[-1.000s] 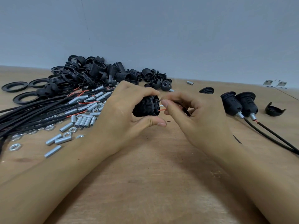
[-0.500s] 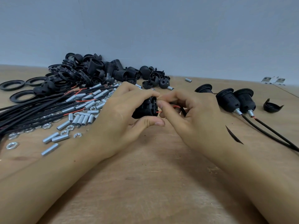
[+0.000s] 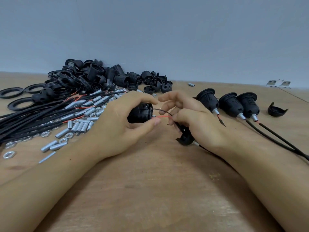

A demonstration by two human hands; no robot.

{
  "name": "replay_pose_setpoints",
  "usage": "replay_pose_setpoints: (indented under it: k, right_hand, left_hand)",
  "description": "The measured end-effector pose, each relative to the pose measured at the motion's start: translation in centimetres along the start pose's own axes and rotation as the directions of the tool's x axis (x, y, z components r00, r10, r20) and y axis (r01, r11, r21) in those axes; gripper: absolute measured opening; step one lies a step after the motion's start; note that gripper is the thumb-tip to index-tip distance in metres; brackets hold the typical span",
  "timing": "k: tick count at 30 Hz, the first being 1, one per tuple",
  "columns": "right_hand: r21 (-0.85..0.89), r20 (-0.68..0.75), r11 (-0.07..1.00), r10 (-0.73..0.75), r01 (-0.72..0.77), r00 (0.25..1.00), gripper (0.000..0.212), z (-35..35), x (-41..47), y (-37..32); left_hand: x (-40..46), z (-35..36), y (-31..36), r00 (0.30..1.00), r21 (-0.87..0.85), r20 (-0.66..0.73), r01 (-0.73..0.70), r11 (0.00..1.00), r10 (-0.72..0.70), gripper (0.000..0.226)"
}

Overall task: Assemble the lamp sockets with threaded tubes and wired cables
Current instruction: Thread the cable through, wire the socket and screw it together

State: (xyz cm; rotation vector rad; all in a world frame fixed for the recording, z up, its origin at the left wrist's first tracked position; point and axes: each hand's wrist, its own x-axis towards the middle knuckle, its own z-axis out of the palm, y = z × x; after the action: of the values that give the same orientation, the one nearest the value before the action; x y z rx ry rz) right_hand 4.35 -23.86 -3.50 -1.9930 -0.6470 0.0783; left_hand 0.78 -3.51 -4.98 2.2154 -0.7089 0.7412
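My left hand grips a black ribbed lamp socket on its side above the wooden table. A red wire and a black wire run from the socket's end to my right hand, which pinches them with thumb and curled fingers. Below that hand hangs a black socket cap on the cable, with a bit of silver tube beside it. The cable trails back under my right wrist.
Left of my hands lie black cables, silver threaded tubes and nuts. A heap of black socket parts sits at the back by the wall. Three assembled sockets and a loose cap lie right.
My right hand has drawn back to the right and down, so the red and black wires now show stretched between it and the socket. The cap has come into view below it.
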Motion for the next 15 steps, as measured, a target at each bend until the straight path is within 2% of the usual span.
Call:
replay_pose_setpoints:
  k: [2, 5, 7, 9, 10, 11, 13, 15]
  right_hand:
    - [0.012, 0.021, 1.0, 0.001, -0.002, 1.0, 0.051, 0.2, 0.1, 0.1]
    - [0.229, 0.007, 0.972, 0.04, -0.041, 0.999, 0.049, 0.7, 0.2, 0.2]
    - [0.231, -0.045, 0.972, 0.061, -0.049, 0.997, 0.045, 0.4, 0.3, -0.1]
    - [0.009, -0.038, 0.998, 0.063, -0.063, 0.997, 0.032, -1.0, 0.0, -0.9]
    - [-0.13, 0.023, 0.987, 0.094, -0.09, 0.995, 0.026, -1.9, -0.3, -1.4]
    - [-0.242, 0.107, 0.962, 0.158, -0.129, 0.982, 0.029, -2.8, -0.6, -1.8]
    - [-0.39, 0.243, 0.9, 0.303, -0.193, 0.921, 0.048, -3.9, -1.1, -2.3]
    - [-0.438, 0.292, 0.878, 0.344, -0.196, 0.892, 0.05, -3.9, -1.3, -2.4]
  left_hand:
    - [0.0, 0.1, -0.1, 0.999, 0.025, 0.047, -0.007, 1.0, 0.006, 0.028]
    - [-0.1, 0.4, -0.3, 0.997, 0.036, 0.072, 0.024, 0.999, -0.026, 0.024]
    - [-0.1, 0.4, -0.3, 0.997, 0.039, 0.068, 0.037, 0.999, -0.04, 0.024]
    - [-0.1, 0.4, -0.3, 0.997, 0.039, 0.066, 0.04, 0.998, -0.042, 0.023]
    - [-0.1, 0.4, -0.3, 0.997, 0.04, 0.068, 0.039, 0.998, -0.041, 0.023]
    - [-0.2, 0.4, -0.3, 0.997, 0.041, 0.072, 0.039, 0.998, -0.042, 0.024]
    - [-0.2, 0.3, -0.4, 0.996, 0.045, 0.077, 0.042, 0.998, -0.046, 0.024]
    - [-0.2, 0.3, -0.4, 0.996, 0.047, 0.078, 0.049, 0.998, -0.052, 0.025]
